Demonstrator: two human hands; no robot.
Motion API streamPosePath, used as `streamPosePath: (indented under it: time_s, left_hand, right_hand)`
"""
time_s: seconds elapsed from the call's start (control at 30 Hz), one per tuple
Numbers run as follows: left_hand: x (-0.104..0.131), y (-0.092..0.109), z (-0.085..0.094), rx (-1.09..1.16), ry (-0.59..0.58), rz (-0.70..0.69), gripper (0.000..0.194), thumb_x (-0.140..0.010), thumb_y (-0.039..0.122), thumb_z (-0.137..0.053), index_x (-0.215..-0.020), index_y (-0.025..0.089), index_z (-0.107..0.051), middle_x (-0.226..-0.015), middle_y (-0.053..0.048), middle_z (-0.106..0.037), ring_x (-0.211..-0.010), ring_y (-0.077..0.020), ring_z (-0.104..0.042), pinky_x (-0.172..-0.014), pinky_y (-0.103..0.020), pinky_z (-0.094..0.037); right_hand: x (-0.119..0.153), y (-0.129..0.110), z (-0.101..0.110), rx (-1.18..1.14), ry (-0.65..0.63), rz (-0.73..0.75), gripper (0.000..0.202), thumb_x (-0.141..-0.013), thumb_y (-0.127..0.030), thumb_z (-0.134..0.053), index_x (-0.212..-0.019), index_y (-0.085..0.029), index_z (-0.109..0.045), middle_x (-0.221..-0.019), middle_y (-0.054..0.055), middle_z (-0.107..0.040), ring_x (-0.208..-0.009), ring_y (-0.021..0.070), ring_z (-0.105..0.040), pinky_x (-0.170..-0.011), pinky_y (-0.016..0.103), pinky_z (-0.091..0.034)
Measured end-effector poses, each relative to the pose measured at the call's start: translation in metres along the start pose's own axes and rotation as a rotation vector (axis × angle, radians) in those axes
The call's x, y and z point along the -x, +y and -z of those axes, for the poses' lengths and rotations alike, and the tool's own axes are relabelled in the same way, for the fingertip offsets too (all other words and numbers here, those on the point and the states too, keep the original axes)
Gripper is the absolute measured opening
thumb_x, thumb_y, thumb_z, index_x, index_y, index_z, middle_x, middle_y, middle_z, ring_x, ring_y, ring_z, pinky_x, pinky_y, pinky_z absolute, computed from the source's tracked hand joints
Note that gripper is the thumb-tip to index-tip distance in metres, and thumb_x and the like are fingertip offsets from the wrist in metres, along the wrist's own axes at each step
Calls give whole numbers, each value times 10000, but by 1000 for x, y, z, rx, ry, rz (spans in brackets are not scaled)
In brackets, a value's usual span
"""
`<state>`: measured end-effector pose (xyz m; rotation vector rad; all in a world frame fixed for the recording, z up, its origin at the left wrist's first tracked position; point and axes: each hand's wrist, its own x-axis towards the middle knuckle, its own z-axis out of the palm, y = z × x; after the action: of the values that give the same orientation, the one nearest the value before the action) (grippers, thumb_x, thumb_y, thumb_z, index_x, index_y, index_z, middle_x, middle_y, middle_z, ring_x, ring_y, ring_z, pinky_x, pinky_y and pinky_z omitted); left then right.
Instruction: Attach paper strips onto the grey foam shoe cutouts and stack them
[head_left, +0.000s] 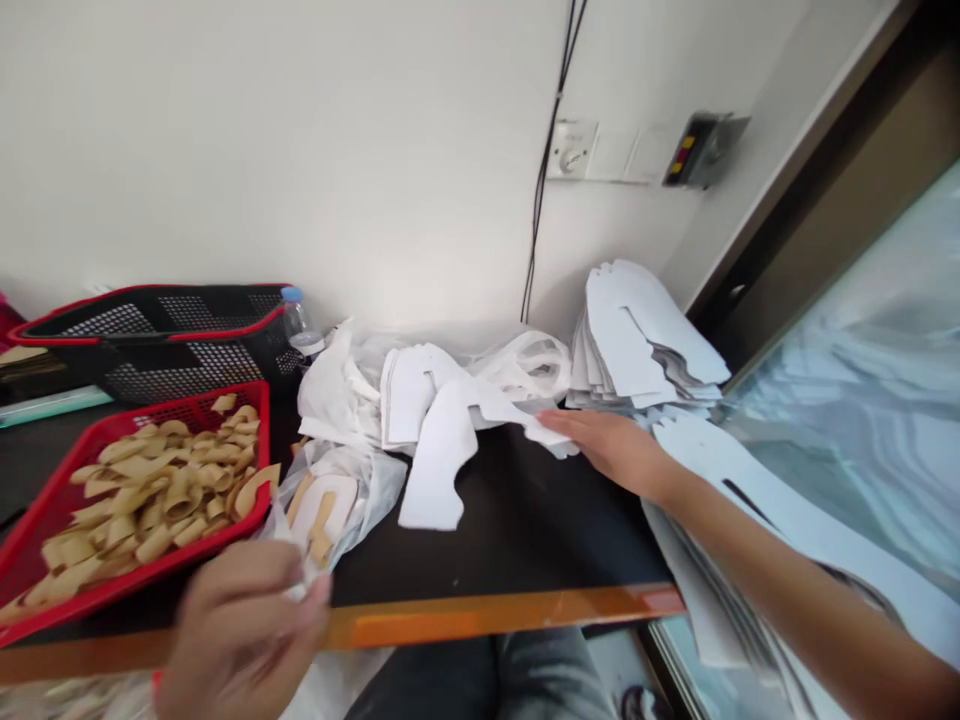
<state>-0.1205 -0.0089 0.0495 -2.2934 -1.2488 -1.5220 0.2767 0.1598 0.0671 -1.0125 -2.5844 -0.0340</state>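
My left hand (244, 630), blurred, is closed at the table's front edge. Its fingertips pinch the rim of a clear plastic bag (379, 490) that holds pale cut pieces with tan strips on them. My right hand (611, 447) reaches across from the right with its fingers stretched out, lying on the right end of a white curved cut-out sheet (442, 455); its thumb is hidden. That sheet lies spread over a small stack of similar white sheets (405, 395) in the middle of the table.
A red basket (264, 425) of curled tan strips stands at left, before a black basket (187, 355) and a bottle (300, 325). Taller stacks of white cut-outs (649, 325) rise at right, one overhanging the table corner (720, 465). Crumpled plastic (525, 360) lies along the wall.
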Motion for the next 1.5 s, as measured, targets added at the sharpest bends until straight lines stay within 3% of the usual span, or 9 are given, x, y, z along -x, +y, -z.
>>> streamPosePath:
  time_s: [0.17, 0.27, 0.4, 0.5, 0.6, 0.77, 1.0, 1.27, 1.5]
  left_hand:
    - [8, -19, -24, 234, -318, 2, 213, -904, 66, -605, -924, 258, -694, -799, 13, -696, -693, -106, -686, -620, -174, -555]
    - [12, -12, -47, 339, -432, -76, 212, -933, 95, -608, -984, 267, -722, -842, 13, -752, -724, -119, -720, -645, -194, -576]
    - [21, 10, -94, 156, -316, -99, 258, -949, 74, -547, -1062, 223, -725, -948, -11, -777, -876, -154, -743, -799, -268, -608]
    - [32, 22, -122, -37, -448, -23, 307, -977, 122, -478, -1167, 206, -704, -1132, -47, -748, -1137, -216, -679, -975, -371, -576]
    - [43, 27, -131, -81, -550, 11, 274, -991, 226, -514, -1200, 188, -686, -1267, -75, -687, -1207, -244, -629, -1017, -417, -545]
    - [50, 15, -108, -177, -344, 18, 223, -952, 160, -557, -1070, 226, -734, -1129, -64, -702, -1075, -213, -636, -955, -365, -504]
    - [44, -34, -37, -932, -174, 159, 266, -903, 373, -687, -1076, 179, -747, -944, -95, -701, -843, -248, -617, -745, -357, -437]
    - [37, -53, -25, -831, -339, 131, 159, -946, 313, -631, -927, 231, -766, -899, -19, -748, -839, -222, -650, -776, -348, -430]
    - [0, -87, 28, -858, -55, 257, 272, -1007, 301, -523, -1040, 152, -749, -1007, -55, -763, -926, -180, -690, -831, -262, -508]
  right_hand:
    - [132, -36, 2, -86, -58, -45, 595, -979, -185, -433, -1504, -464, -416, -1412, -23, -600, -1245, 219, -628, -998, 384, -592]
    - [177, -67, -17, -76, -141, -65, 679, -961, -157, -455, -1551, -464, -311, -1423, -14, -585, -1243, 221, -628, -959, 381, -617]
    - [186, -105, -30, -96, -259, -26, 708, -962, -250, -541, -1581, -422, -243, -1451, -10, -554, -1276, 240, -605, -1003, 419, -597]
    - [174, -116, -27, -162, -303, -31, 725, -875, -541, -677, -1530, -405, -397, -1460, 16, -551, -1290, 305, -591, -997, 486, -591]
    - [155, -110, -33, -212, -206, -73, 563, -918, -512, -635, -1457, -415, -507, -1443, 8, -578, -1317, 292, -570, -1041, 497, -555]
    - [111, -97, -79, -154, -8, -166, 590, -1031, -348, -469, -1588, -331, -273, -1581, 49, -418, -1443, 261, -424, -1171, 558, -405]
    - [90, -103, -118, -128, -55, -147, 639, -1030, -390, -464, -1603, -287, -202, -1583, 71, -415, -1443, 263, -423, -1130, 535, -466]
    - [96, -99, -121, -111, -43, -148, 537, -1018, -400, -471, -1526, -248, -389, -1563, 62, -446, -1413, 284, -462, -1100, 526, -496]
    - [98, -96, -129, -87, 7, -118, 546, -1014, -425, -456, -1522, -234, -394, -1540, 74, -475, -1381, 309, -494, -1049, 545, -528]
